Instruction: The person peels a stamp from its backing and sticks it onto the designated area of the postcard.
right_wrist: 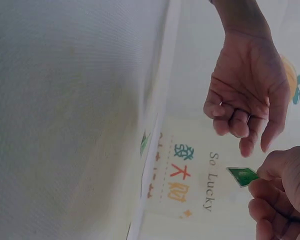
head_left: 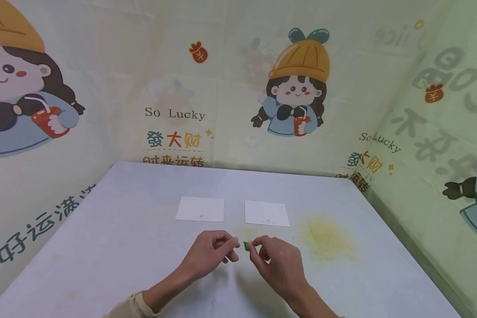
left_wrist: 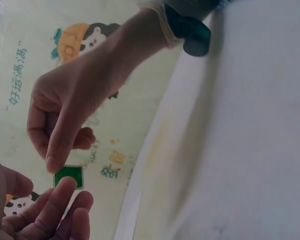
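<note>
A small green four-cornered piece with a pale border [right_wrist: 242, 176], flat and thin like a sticker, is pinched between the thumb and forefinger of my right hand [head_left: 280, 265]. Just to its left is my left hand [head_left: 212, 254], fingers loosely bent and thumb apart from the forefinger, with nothing in its grasp. In the left wrist view a left fingertip overlaps the green piece [left_wrist: 70, 176]. Both hands are raised over the near middle of the white table [head_left: 143, 247]. Two white cards, one at left [head_left: 200, 209] and one at right [head_left: 266, 213], lie flat beyond the hands.
A yellow stain [head_left: 327, 238] marks the tabletop right of the hands. Another small green shape [right_wrist: 144, 143] shows near the table edge in the right wrist view. Printed cloth walls [head_left: 230, 88] with cartoon figures stand behind and beside the table.
</note>
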The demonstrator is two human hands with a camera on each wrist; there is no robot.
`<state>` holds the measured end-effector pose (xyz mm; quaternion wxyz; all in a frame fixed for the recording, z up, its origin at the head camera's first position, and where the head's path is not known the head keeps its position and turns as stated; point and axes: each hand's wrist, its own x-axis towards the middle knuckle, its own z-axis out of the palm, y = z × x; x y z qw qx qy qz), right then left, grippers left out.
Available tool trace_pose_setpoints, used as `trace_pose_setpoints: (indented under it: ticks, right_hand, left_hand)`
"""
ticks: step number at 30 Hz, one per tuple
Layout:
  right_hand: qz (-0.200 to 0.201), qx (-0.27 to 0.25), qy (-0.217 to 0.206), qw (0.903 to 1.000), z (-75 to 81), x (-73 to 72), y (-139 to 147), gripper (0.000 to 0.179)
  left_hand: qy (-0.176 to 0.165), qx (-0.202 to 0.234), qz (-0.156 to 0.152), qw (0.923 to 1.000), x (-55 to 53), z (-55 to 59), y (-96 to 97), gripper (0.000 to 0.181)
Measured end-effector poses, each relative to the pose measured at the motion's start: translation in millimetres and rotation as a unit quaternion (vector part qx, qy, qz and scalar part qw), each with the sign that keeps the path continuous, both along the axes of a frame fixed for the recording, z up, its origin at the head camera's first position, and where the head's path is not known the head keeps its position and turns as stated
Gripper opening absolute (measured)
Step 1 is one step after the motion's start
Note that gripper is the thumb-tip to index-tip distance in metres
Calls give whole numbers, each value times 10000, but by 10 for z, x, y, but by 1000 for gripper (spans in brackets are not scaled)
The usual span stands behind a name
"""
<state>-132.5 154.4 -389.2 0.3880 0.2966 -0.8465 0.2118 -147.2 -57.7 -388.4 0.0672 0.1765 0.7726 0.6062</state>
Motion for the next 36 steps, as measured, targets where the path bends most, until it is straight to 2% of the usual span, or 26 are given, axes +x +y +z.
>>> trace_pose_setpoints:
  ticks: [4,9,14,19,25,36]
  right_hand:
    - [176,122,559,9982,17,6,-5,3]
    - [264,290,1281,9910,42,-10,-30,29]
    - [265,578,2064,9764,87,-14,-65,28]
    - [357,711,2602,9623,145,-11,-95,27]
    - [500,821,2824,9545,179,3,-102,27]
    - [572,948,2936,9495,198,25,-113,29]
  left_hand:
    - [-604,567,-137,9965,26,39,10,29]
    - [-1275,1147,-326,9846,37,63,22,31]
    - [-1697,1513,-514,9724,47,77,13,32]
    - [-1897,1713,-603,9649,64,95,13,35]
    - [-2016,1816,-621,9605,83,120,22,30]
    - [-1977,1724,-488,9637,114,152,28,28]
